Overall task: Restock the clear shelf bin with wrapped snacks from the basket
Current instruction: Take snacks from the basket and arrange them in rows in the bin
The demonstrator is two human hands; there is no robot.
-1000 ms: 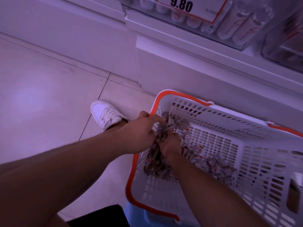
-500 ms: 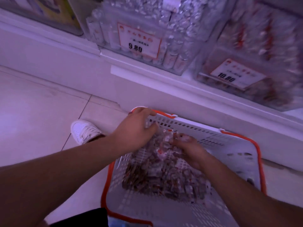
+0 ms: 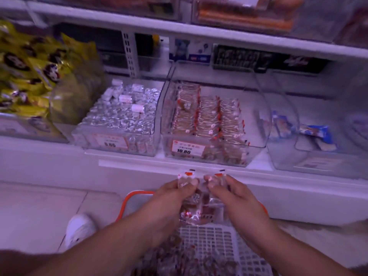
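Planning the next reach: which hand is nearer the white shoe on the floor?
Left. The left hand holds snack packets up and to the right of the white shoe; the right hand grips them farther right, beyond the left.

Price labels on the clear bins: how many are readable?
2: a red-edged label on the silver-wrapped candies' bin, one on the red-trimmed snacks' bin. The rightmost bin's is blurred.

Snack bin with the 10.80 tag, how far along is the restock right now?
Done: the clear bin already holds neat rows of wrapped snacks, though its right side is bare. In hand: the left hand and right hand grip a bunch of snacks, lifted above the basket, below the shelf. Left: placing this bunch, plus more loose snacks still in the basket.
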